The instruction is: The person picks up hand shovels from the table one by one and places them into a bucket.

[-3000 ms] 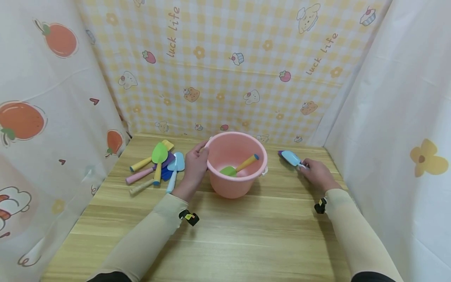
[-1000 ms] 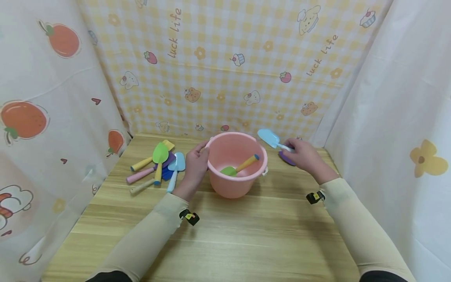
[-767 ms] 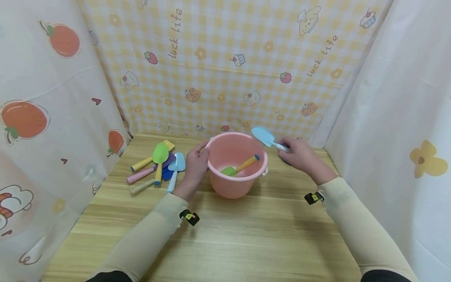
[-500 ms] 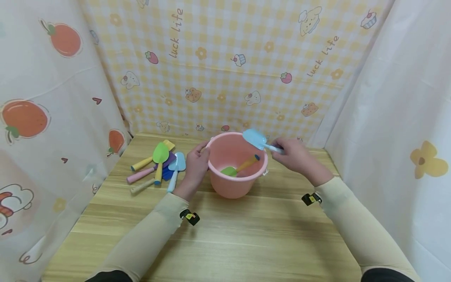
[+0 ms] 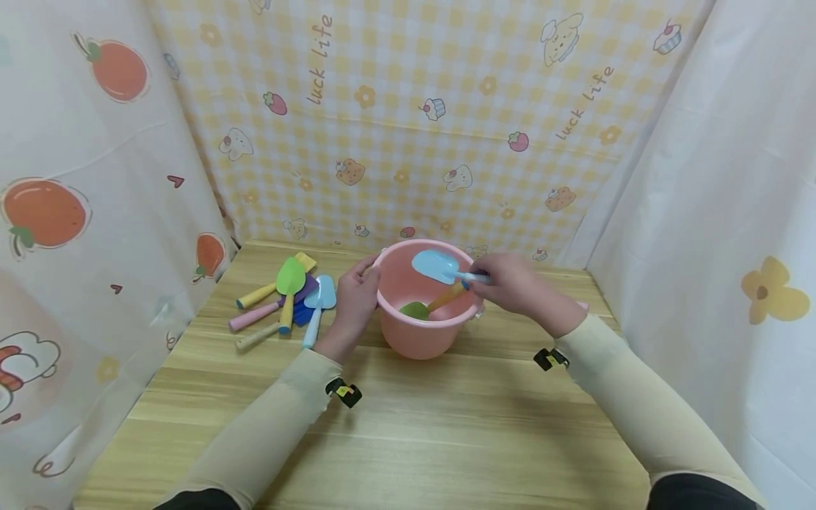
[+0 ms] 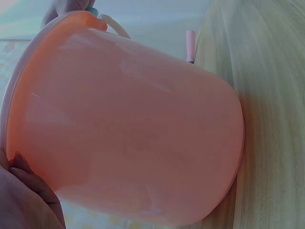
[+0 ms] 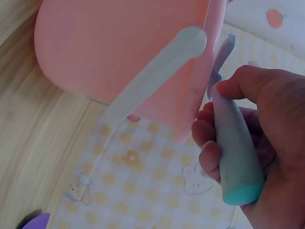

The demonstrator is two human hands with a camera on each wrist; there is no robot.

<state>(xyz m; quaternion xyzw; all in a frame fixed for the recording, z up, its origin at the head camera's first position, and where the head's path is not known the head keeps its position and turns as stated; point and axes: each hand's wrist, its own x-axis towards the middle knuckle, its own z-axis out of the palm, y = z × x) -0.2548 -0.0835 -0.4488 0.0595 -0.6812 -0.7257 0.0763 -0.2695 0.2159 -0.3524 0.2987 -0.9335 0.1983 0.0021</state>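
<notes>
A pink bucket stands upright on the table, and my left hand grips its left rim. In the left wrist view the fingers of that hand curl against the bucket's side below the rim. My right hand holds a light blue toy shovel by its handle, with the blade above the bucket's opening. Seen from the right wrist, thumb and fingers wrap the pale handle. Inside the bucket leans a green shovel with a yellow handle, partly hidden behind the blue one.
Left of the bucket lies a pile of several toy tools, among them a green shovel, a light blue shovel and a pink handle. A purple tool lies to the right. The bucket's white handle hangs down.
My right hand has lifted the light blue shovel off the purple tool on the right and carried it left, over the bucket. The left hand and bucket stay put.
</notes>
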